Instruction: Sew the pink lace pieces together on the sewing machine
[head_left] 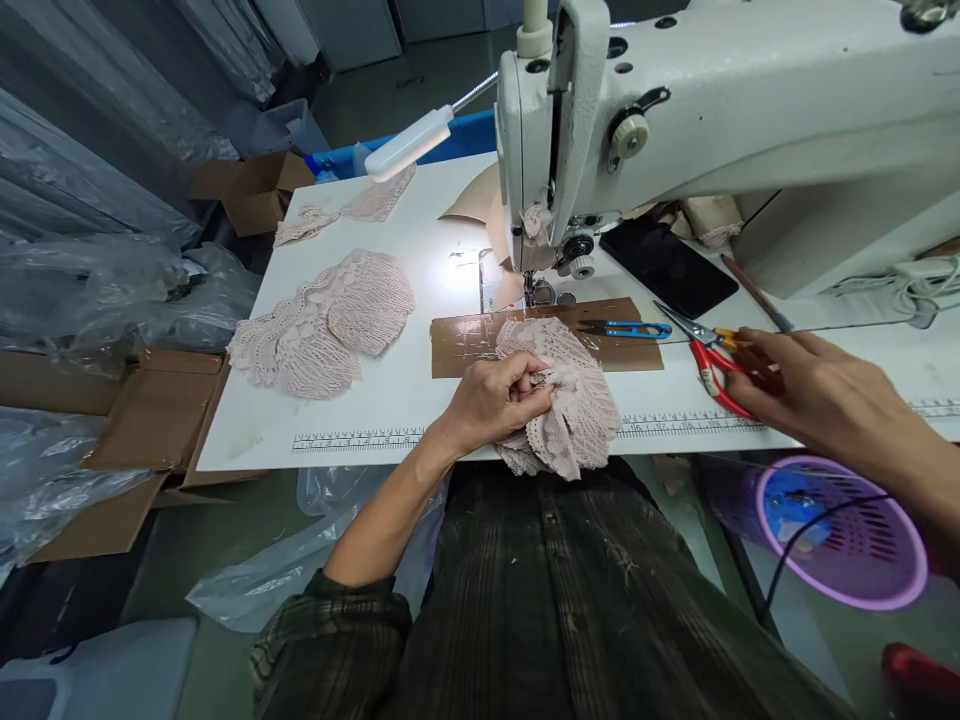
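My left hand [506, 400] is closed in a pinch on a gathered pale pink lace piece [574, 415], which bunches up at the table's front edge. To the right, my right hand [795, 380] has its thumb and fingers around the handles of red-handled scissors [709, 365]. The scissor blades point left and away from me, close to the tabletop. Blue thread snips [626, 329] lie on a brown taped strip [469, 350] just beyond the lace. The sewing machine [540, 160] stands behind, its needle area above the strip.
More lace pieces [337, 315] lie flat on the left of the white table [247, 435]. A black phone [667, 265] rests under the machine arm. A ruler strip [360, 440] runs along the front edge. Below right stands a purple basket [911, 560]; cardboard boxes [161, 400] are at left.
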